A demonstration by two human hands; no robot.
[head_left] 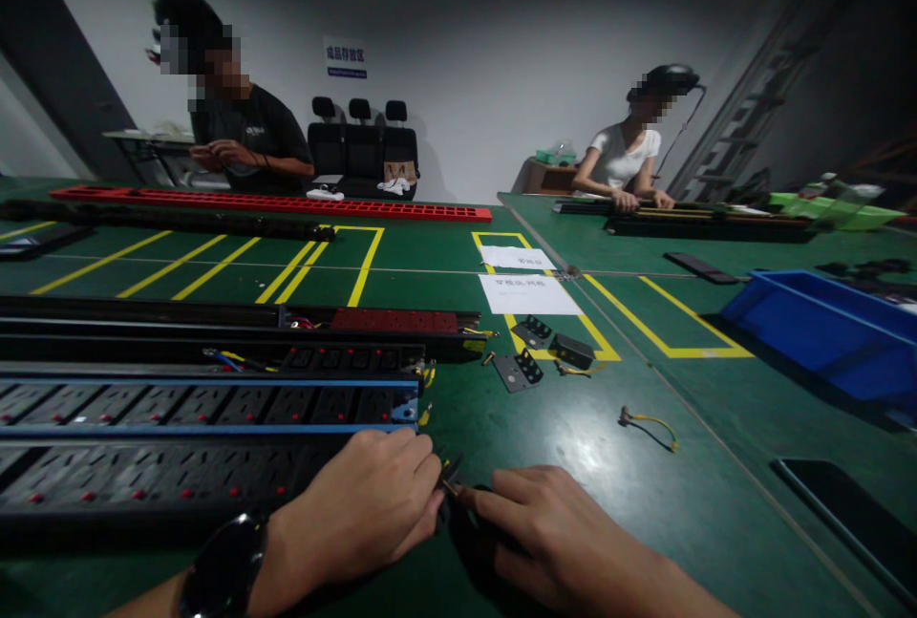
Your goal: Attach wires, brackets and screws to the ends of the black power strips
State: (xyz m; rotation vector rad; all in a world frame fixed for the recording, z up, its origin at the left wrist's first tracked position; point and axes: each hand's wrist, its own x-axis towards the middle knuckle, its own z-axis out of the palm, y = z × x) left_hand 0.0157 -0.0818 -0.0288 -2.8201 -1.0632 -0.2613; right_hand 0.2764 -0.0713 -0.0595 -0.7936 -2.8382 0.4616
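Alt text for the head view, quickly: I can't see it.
The left hand and right hand work close together at small, indistinct parts beside the nearest black socket strip. More strips lie beyond it on a green table, with a blue bin at right and two people opposite.

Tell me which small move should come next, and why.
Perhaps the right hand should align the small brass-coloured piece, the left hand steadying it: both hands meet at it, partly hiding it, beside the end of the nearest black socket strip.

Smooth plastic socket strip [154, 477], glossy tabletop [591, 441]
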